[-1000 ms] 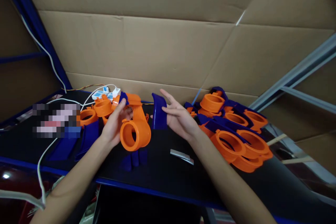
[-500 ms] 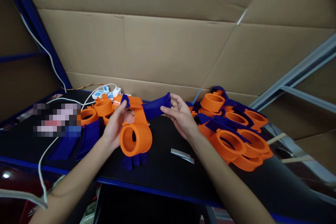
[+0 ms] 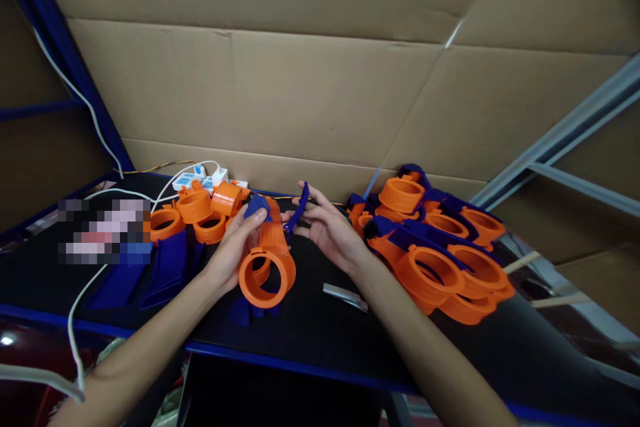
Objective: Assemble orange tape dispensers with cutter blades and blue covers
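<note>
My left hand (image 3: pixel 231 250) is closed round an orange tape dispenser (image 3: pixel 273 240) with blue parts, its thumb pressing on a blue end piece (image 3: pixel 257 205). The dispenser's round ring hangs below, facing me. Its blue handle (image 3: pixel 299 208) shows nearly edge-on at the right. Around that handle my right hand (image 3: pixel 333 233) curls loosely, fingers passing behind it; the exact contact is partly hidden. Under the dispenser several blue pieces (image 3: pixel 240 312) lie on the black table (image 3: pixel 300 340). A small silver metal strip (image 3: pixel 345 297) lies beside my right forearm.
Several assembled orange and blue dispensers (image 3: pixel 433 273) are piled at the right. Loose orange rings (image 3: pixel 193 205) and blue handles (image 3: pixel 165 270) lie at the left. Behind them is a white power strip (image 3: pixel 186 181) with cables. A cardboard wall (image 3: pixel 325 93) closes off the back.
The dispenser has turned, so its handle now shows edge-on and its ring faces me more. My right hand has shifted left, its fingers moving from the handle's end to behind it.
</note>
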The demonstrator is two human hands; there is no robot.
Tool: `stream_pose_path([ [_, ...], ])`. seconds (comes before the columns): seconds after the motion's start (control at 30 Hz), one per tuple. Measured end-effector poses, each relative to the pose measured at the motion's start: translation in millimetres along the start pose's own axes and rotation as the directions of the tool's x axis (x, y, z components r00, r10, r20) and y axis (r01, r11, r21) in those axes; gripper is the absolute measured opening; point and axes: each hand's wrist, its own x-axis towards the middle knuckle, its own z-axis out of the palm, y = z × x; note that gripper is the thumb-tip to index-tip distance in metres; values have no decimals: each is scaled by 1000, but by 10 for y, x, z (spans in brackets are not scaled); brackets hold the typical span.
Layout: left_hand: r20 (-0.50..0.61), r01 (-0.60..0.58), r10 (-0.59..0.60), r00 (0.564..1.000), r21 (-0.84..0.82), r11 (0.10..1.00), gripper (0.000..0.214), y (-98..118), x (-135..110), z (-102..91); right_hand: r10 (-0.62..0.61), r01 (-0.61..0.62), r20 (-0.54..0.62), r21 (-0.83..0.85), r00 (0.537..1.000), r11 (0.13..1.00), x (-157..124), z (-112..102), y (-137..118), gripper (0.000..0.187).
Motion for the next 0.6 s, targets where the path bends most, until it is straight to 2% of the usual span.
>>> stream_pose_path([
  [0.17,12,26,-26,1000,-21,999,30,-9,-5,7,15,-15,-2,9,1000,1000,17,-34,7,46],
  [0.3,118,126,-115,986,-85,988,27,52,1,-8,-66,52,-95,-148,993,988,12,-89,-16,44],
  [0.4,165,139,-119,979,-115,984,36,97,14,-31,-54,38,-72,-206,996,978,2,-209,-149,40],
  [0.5,93,90,-81,992,-96,991,39,87,14,-38,13,-14,-9,-87,1000,996,-3,-323,-305,29],
  [0.6,-7,-60,60,998,-70,996,28,23,5,-25,42,-39,-21,96,999,995,-25,-298,-327,15],
])
